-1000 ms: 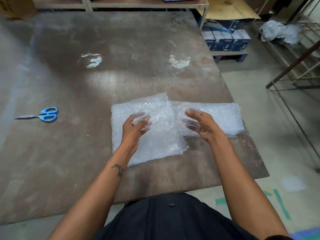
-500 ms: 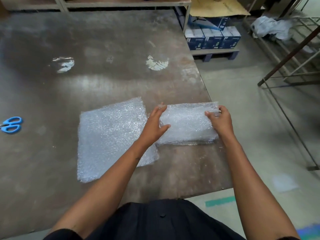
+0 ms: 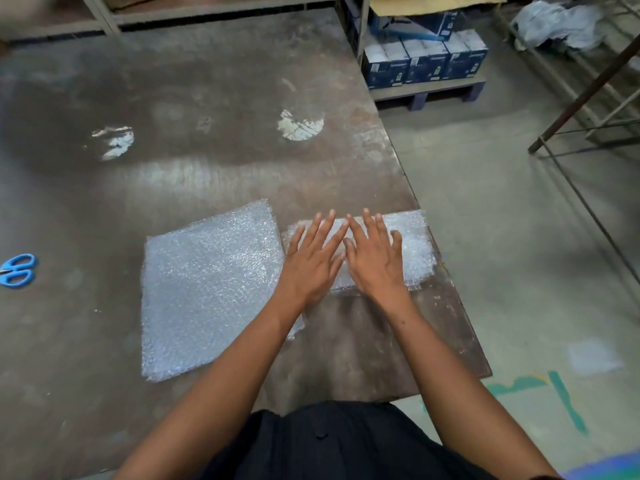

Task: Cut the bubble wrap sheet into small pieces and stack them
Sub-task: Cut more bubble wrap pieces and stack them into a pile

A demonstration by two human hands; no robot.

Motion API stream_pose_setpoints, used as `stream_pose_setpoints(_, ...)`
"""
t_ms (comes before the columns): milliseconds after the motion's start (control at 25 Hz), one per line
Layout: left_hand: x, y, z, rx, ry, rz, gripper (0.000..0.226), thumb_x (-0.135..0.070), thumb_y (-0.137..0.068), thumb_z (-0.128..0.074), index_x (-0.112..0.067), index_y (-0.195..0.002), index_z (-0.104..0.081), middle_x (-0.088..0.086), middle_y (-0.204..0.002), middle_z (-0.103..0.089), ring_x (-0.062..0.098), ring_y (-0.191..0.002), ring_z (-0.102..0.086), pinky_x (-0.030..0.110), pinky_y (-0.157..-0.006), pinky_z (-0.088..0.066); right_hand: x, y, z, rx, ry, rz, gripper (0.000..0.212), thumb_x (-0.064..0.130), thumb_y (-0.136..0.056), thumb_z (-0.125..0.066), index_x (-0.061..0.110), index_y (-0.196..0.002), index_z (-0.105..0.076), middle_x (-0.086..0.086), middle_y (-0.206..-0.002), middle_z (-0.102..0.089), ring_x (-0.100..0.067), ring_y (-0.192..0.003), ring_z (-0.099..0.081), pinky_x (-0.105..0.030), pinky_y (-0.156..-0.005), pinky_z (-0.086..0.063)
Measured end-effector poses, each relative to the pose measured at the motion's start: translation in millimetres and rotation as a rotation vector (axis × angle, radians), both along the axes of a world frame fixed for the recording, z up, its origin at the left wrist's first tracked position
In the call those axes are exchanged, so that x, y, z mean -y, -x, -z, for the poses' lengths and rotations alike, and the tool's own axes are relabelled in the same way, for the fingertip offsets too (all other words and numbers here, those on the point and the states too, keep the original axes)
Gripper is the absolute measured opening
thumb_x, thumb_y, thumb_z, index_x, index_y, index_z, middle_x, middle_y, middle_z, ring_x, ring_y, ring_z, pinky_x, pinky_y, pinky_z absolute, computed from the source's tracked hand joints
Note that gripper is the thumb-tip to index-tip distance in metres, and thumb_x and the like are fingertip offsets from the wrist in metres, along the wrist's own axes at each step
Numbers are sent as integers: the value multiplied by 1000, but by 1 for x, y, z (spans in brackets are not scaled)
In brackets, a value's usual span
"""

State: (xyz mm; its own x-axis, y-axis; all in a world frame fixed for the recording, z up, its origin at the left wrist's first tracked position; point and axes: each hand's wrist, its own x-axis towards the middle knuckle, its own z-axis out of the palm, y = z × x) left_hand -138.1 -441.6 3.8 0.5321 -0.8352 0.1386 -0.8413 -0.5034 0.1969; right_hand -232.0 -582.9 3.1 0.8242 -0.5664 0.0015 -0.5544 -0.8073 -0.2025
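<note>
Both the left hand point(image 3: 313, 261) and right hand point(image 3: 375, 259) lay flat, fingers straight, pressing the small bubble wrap pile point(image 3: 414, 244) at the bench's point(image 3: 207, 98) right edge; half a second before they gripped its ends. Pressed carelessly, the slippery pile could slide off that edge, while the bigger sheet point(image 3: 207, 285) beside it awaited cutting

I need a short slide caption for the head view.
Both hands, left hand and right hand, press flat on the small bubble wrap stack.

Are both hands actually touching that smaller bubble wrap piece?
Touching. The head view shows the left hand and right hand lying flat, fingers spread, on the smaller bubble wrap piece.
</note>
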Motion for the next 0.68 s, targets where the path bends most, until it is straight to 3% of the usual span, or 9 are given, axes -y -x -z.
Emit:
stream_pose_setpoints(160,-19,-13,25,-112,-157,-63,86,-74,-105,-20,-21,-170,0,-1,-177,8,16,-163,4,43,-132,1,10,20,18,13,-55,107,69,70,-107,-21,39,-169,-18,4,-179,-9,-22,-165,-3,-56,-129,-8)
stream_pose_setpoints(320,-32,-15,11,-124,-134,-97,98,-80,-102,-16,-10,-168,1,7,-177,6,20,-164,2,40,-131,-2,5,24,10,62,-62,173,72,68,-108,-27,29,-169,-22,-4,-179,-8,-25,-165,-2,-54,-129,-7)
stream_pose_setpoints(440,-63,-9,0,-147,17,-205,83,-66,-106,-37,-13,-167,-16,9,-173,-18,22,-158,-20,45,-122,-21,-21,24,-2,161,75,103,61,48,-111,-41,19,-164,-36,-4,-172,-33,-23,-161,-25,-48,-122,-18)
stream_pose_setpoints(520,-91,3,-6,-155,125,-340,62,-48,-106,-53,-16,-157,-38,12,-150,-44,30,-136,-44,49,-105,-37,-54,22,-8,266,67,41,45,31,-107,-53,19,-150,-54,-1,-148,-60,-24,-139,-52,-43,-106,-28)
stream_pose_setpoints(600,-125,15,-2,-159,165,-408,46,-34,-105,-58,-16,-146,-50,11,-130,-54,34,-118,-55,48,-95,-44,-100,13,-10,327,-152,2,31,21,-104,-57,24,-134,-67,4,-121,-70,-23,-112,-62,-39,-93,-32)
stream_pose_setpoints(680,-162,22,5,-166,116,-346,46,-41,-104,-58,-19,-144,-53,8,-130,-56,31,-117,-57,47,-93,-46,-139,3,-5,330,-411,-45,28,20,-103,-59,24,-129,-70,4,-118,-71,-22,-106,-64,-42,-95,-40)
